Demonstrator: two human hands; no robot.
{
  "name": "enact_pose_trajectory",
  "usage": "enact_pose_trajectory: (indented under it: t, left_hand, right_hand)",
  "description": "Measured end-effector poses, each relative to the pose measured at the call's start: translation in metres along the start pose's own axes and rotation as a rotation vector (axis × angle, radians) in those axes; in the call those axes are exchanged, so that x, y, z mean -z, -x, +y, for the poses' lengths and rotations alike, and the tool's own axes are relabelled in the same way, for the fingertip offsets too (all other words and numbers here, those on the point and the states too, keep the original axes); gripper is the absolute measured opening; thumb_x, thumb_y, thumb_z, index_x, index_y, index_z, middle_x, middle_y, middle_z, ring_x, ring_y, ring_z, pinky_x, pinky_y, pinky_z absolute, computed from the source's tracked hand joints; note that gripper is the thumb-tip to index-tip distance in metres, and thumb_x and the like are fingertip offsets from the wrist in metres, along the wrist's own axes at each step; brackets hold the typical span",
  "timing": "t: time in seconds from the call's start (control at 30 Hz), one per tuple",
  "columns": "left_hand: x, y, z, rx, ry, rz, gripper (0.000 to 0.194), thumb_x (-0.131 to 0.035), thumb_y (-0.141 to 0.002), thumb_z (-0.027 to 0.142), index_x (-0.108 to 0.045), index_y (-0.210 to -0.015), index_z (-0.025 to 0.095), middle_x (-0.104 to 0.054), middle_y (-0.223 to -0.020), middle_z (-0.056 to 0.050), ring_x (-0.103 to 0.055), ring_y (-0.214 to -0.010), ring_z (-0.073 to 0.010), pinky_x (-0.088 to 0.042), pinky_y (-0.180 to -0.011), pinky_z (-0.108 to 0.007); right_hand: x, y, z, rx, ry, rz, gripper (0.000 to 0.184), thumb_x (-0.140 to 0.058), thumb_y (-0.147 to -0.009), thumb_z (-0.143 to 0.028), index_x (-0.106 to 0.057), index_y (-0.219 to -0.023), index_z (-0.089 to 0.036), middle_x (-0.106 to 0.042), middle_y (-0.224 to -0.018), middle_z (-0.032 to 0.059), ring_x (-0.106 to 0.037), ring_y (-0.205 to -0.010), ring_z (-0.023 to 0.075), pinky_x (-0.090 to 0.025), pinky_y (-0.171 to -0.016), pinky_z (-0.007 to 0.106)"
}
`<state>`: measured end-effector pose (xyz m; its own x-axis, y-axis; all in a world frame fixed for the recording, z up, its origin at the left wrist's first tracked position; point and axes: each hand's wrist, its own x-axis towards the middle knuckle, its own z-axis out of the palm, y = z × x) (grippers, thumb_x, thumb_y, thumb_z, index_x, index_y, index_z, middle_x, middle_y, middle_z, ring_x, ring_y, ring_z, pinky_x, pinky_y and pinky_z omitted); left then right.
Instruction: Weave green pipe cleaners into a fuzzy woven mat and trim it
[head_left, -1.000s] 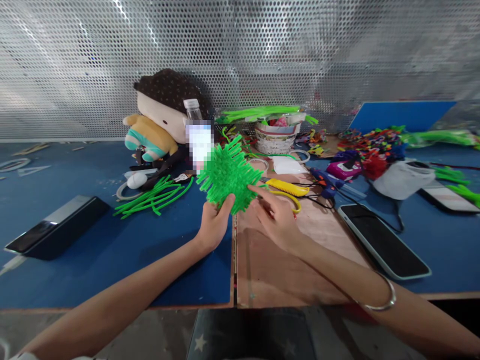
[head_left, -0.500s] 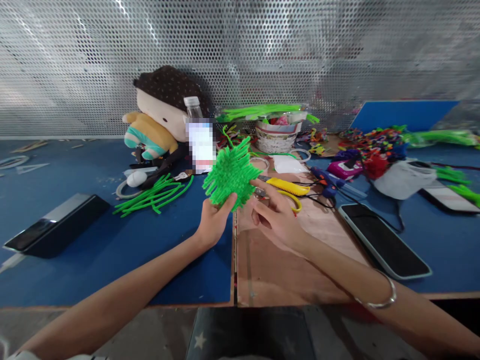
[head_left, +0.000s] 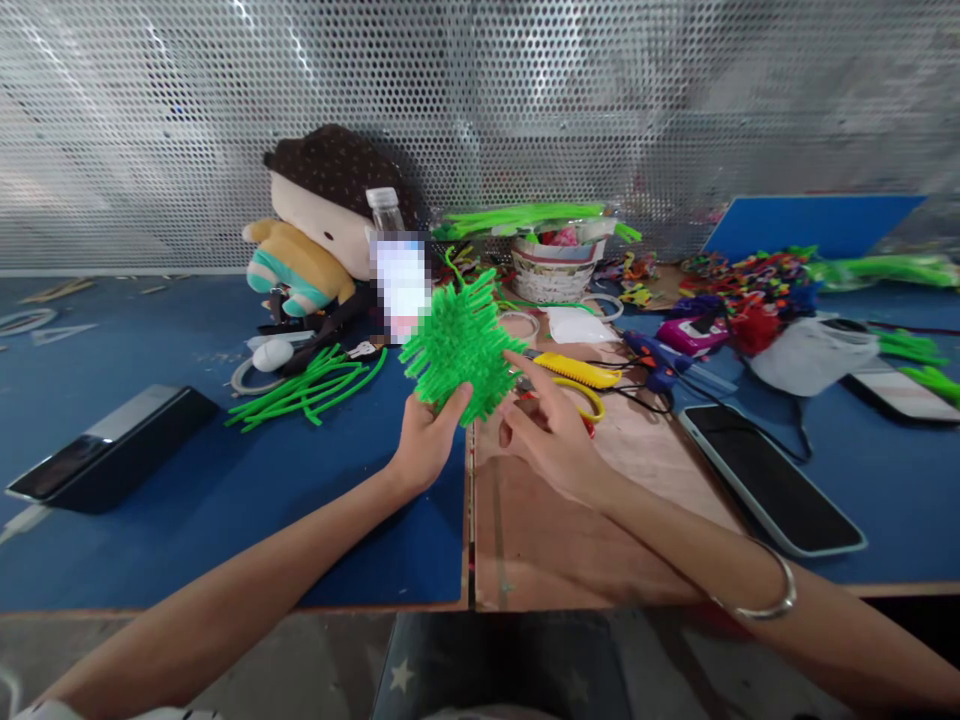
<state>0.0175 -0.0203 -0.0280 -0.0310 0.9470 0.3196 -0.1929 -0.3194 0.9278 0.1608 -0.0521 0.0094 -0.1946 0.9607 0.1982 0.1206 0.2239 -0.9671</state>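
My left hand is closed on a fuzzy bright green pipe-cleaner piece, thumb in front and the other fingers hidden behind it. The piece has a dense middle and a fringe of stubby ends all round, and a thin curled strand sticks up at its top. At its right edge is my right hand, its index finger stretched out against the fringe. The thumb stands apart from that finger, and the remaining fingers are bent. Behind the right hand lie a yellow-handled cutter and a yellow loop handle.
Loose green pipe cleaners lie to the left, near a black box-like device. A lit phone leans by the plush toys. Further right are a woven basket, a blue glue gun and a dark-screened phone.
The green piece has turned slightly in my left hand. My right index finger has straightened and shifted a little up along the right edge, its thumb now further from it.
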Motion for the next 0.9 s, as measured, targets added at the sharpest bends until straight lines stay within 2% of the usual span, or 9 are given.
enact_pose_trajectory:
  t: [0.17, 0.3, 0.43, 0.6, 0.73, 0.9]
  left_hand:
    - [-0.0022, 0.0004, 0.0011, 0.004, 0.036, -0.015, 0.019, -0.060, -0.077, 0.035, -0.067, -0.081, 0.019, -0.069, -0.082, -0.002, -0.063, -0.079, -0.0157, -0.050, -0.074, -0.027]
    - [-0.0021, 0.0000, 0.0027, 0.038, 0.057, -0.007, 0.025, -0.060, -0.077, 0.038, -0.067, -0.090, 0.018, -0.070, -0.090, -0.003, -0.064, -0.087, -0.0187, -0.050, -0.082, -0.031]
    - [-0.0021, 0.0007, 0.0036, 0.059, 0.062, -0.023, 0.027, -0.060, -0.077, 0.040, -0.067, -0.091, 0.017, -0.070, -0.091, -0.004, -0.064, -0.087, -0.0202, -0.051, -0.083, -0.033]
    - [-0.0039, 0.0024, 0.0053, 0.028, 0.078, -0.053, 0.022, -0.061, -0.078, 0.039, -0.066, -0.086, 0.019, -0.069, -0.097, -0.003, -0.062, -0.095, -0.0184, -0.048, -0.090, -0.032]
    - [-0.0036, 0.0030, 0.0051, 0.019, 0.087, -0.058, 0.017, -0.060, -0.079, 0.035, -0.065, -0.080, 0.020, -0.069, -0.094, -0.002, -0.063, -0.093, -0.0166, -0.049, -0.088, -0.031]
    - [-0.0028, 0.0043, 0.0031, 0.038, 0.046, -0.057, 0.017, -0.060, -0.079, 0.037, -0.065, -0.078, 0.021, -0.069, -0.090, -0.002, -0.062, -0.094, -0.0182, -0.051, -0.085, -0.033]
  right_hand:
    - [0.0012, -0.0010, 0.0019, -0.033, -0.021, -0.059, 0.052, -0.051, -0.083, -0.028, -0.038, -0.133, -0.021, -0.056, -0.053, -0.0053, -0.051, -0.045, 0.0113, -0.037, -0.043, 0.024]
    - [-0.0001, -0.0003, 0.0040, -0.084, -0.089, -0.094, 0.055, -0.052, -0.083, -0.030, -0.034, -0.134, -0.021, -0.055, -0.053, -0.0061, -0.047, -0.041, 0.0095, -0.027, -0.037, 0.022]
    - [-0.0021, 0.0002, 0.0059, -0.098, -0.195, -0.099, 0.054, -0.054, -0.080, -0.029, -0.035, -0.131, -0.021, -0.053, -0.057, -0.0067, -0.052, -0.046, 0.0099, -0.030, -0.041, 0.021]
    - [-0.0041, 0.0019, 0.0041, -0.121, -0.316, -0.115, 0.054, -0.054, -0.078, -0.025, -0.035, -0.128, -0.022, -0.050, -0.057, -0.0086, -0.049, -0.045, 0.0081, -0.035, -0.047, 0.021]
    - [-0.0044, 0.0030, 0.0030, -0.141, -0.331, -0.141, 0.055, -0.055, -0.077, -0.025, -0.032, -0.128, -0.022, -0.049, -0.053, -0.0102, -0.048, -0.043, 0.0081, -0.032, -0.044, 0.020]
    - [-0.0033, 0.0023, 0.0018, -0.175, -0.389, -0.156, 0.050, -0.059, -0.075, -0.028, -0.036, -0.119, -0.023, -0.049, -0.051, -0.0115, -0.042, -0.037, 0.0062, -0.024, -0.040, 0.020]
